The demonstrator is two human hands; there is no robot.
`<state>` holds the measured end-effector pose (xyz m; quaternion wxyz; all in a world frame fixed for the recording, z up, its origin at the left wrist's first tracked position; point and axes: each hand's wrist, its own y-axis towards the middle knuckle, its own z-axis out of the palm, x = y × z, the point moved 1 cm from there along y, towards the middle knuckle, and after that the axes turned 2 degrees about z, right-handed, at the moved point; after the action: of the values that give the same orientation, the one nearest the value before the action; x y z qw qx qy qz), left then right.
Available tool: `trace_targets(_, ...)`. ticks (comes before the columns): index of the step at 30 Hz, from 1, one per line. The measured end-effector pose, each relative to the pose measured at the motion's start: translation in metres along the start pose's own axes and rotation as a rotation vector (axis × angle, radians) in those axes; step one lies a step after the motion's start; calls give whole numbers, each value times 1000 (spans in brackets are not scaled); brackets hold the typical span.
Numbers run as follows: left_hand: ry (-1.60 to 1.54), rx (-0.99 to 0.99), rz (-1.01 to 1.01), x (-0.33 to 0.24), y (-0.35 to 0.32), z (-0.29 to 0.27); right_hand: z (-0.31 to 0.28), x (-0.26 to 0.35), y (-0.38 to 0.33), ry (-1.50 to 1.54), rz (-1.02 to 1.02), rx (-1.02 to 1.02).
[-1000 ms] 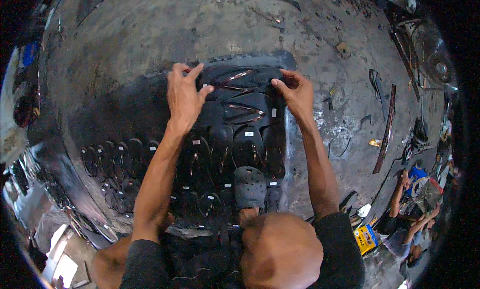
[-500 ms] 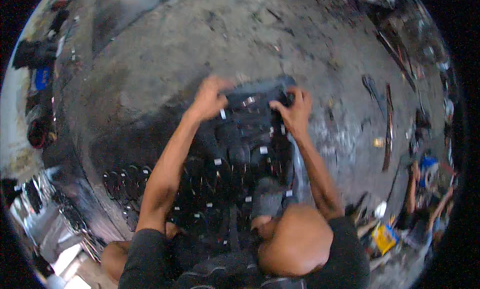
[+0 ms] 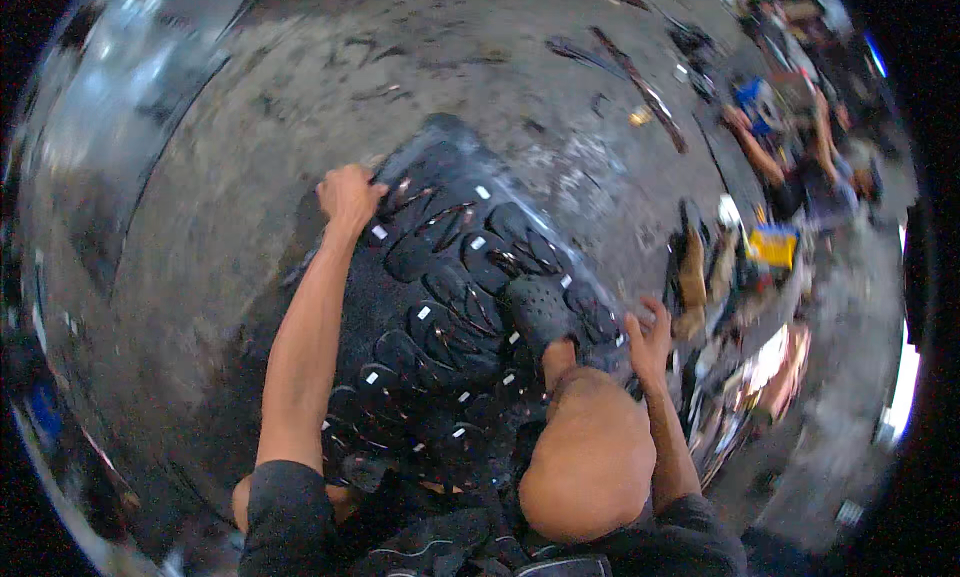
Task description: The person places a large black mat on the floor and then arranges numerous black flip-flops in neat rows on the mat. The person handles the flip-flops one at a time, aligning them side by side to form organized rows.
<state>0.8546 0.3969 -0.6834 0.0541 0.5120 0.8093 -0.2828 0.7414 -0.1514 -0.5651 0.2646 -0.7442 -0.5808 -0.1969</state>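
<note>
A dark sheet lies on the floor before me, carrying rows of black flip-flop-shaped pieces, many with small white tags. My left hand is closed at the sheet's far left edge, its fingers curled down and its thumb toward the nearest pieces. What lies under those fingers is mostly hidden. My right hand is beside the sheet's right edge, fingers apart and slightly bent, with nothing seen in it. My foot in a dark perforated clog rests among the pieces, below my bent knee.
Another person sits at the right with arms stretched out, near a yellow packet. A long dark strip and a small yellowish piece lie on the stained concrete floor. Clutter lines the right side.
The view has turned right. My right hand has left the sheet's far end and come back beside its right edge, while my left hand stays by the far left edge, now closed.
</note>
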Motion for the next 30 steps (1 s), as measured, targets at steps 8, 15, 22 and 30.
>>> trace_targets(8, 128, -216, 1170, -65, 62, 53, 4, -123, -258, 169, 268, 66)
trace_targets(15, 558, -181, 916, -89, 11, 102, -8, -95, -264, -324, 344, 272)
trace_targets(22, 87, 89, 793, -38, 76, 66, -231, -333, -175, -847, 700, -542)
trace_targets(30, -205, 256, 630, 127, -47, -39, -246, -472, -149, -894, 461, -470)
